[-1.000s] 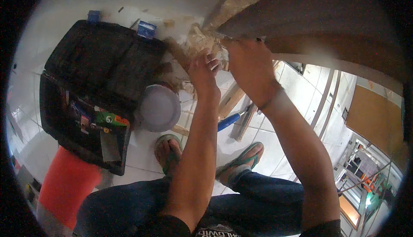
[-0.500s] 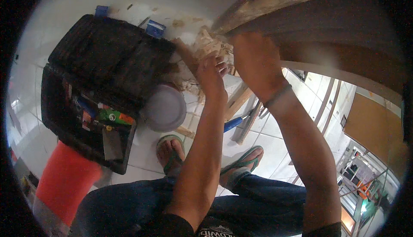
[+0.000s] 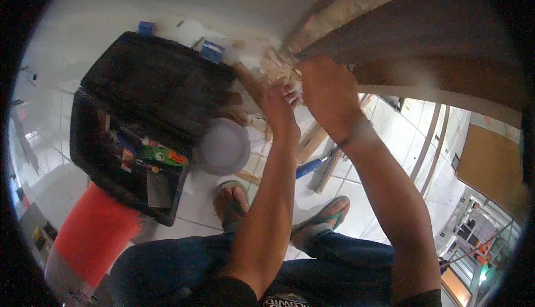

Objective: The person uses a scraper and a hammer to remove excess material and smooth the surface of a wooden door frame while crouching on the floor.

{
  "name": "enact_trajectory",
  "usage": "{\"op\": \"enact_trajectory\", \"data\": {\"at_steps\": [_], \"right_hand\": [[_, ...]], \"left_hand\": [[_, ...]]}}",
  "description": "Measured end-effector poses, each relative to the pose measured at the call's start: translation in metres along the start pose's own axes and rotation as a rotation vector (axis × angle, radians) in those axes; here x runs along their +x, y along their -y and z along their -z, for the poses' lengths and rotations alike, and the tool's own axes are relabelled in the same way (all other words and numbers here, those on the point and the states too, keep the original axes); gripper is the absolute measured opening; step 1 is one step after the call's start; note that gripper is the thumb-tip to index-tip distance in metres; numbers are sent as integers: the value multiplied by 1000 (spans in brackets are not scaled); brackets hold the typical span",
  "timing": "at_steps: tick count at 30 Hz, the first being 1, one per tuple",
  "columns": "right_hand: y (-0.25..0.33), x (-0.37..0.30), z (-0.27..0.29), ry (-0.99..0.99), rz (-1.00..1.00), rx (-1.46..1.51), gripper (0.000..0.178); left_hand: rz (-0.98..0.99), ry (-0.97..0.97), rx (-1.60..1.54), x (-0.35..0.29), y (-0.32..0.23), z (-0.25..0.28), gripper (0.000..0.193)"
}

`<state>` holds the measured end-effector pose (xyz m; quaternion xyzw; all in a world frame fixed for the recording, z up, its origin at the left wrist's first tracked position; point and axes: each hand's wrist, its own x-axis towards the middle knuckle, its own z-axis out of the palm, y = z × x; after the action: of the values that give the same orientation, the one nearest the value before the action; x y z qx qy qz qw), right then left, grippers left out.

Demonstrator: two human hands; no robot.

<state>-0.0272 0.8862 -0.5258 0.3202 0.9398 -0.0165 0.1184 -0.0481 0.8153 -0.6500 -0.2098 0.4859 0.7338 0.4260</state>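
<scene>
View from above of a person's two bare hands close together near the middle of a cluttered, white tiled floor (image 3: pixel 195 206).

A brown wooden panel (image 3: pixel 434 45) curves across from 12 to 3 o'clock. At its left end, at 12 o'clock, lies a heap of pale splinters (image 3: pixel 273 64).

The left hand (image 3: pixel 281 109) is just above centre, towards 12 o'clock, fingers loosely curled at the near edge of the splinters; whether they hold anything cannot be told. The right hand (image 3: pixel 330 87), between 1 and 2 o'clock, is bunched with its back to us, against the panel's lower edge in this view. Its fingers are hidden, so I cannot tell how tightly they close or on what.

An open black toolbox (image 3: pixel 150 84) sits at 9 to 10 o'clock, with a pale disc (image 3: pixel 223 148) beside it. A blue handle (image 3: pixel 309 167) lies at 4 o'clock, near a timber piece (image 3: pixel 313 141).

Likely risks: with the hands so close, a slip of the right could knock the left's fingers. Ragged splinters could prick ungloved skin. If the panel shifted, it could pinch the right hand; its support is not visible. Anything dropped might hit the sandalled feet (image 3: pixel 334 209) at 5 and 7 o'clock.
</scene>
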Motion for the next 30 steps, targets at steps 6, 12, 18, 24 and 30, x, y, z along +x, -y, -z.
{"op": "enact_trajectory", "data": {"at_steps": [6, 12, 18, 24, 30], "right_hand": [[43, 37, -9, -162, 153, 185, 22], [-66, -10, 10, -49, 199, -47, 30], [-44, 24, -29, 258, 267, 258, 40], [-77, -15, -19, 251, 16, 465, 39], [-67, -55, -83, 202, 218, 342, 41]], "left_hand": [[-402, -192, 288, 33, -43, 30, 41], [-529, -116, 758, -9, -57, -56, 33], [-432, -177, 384, 45, -42, -3, 33], [-766, -223, 709, 15, -30, -1, 29], [-749, -145, 622, 20, -27, 46, 28]]}}
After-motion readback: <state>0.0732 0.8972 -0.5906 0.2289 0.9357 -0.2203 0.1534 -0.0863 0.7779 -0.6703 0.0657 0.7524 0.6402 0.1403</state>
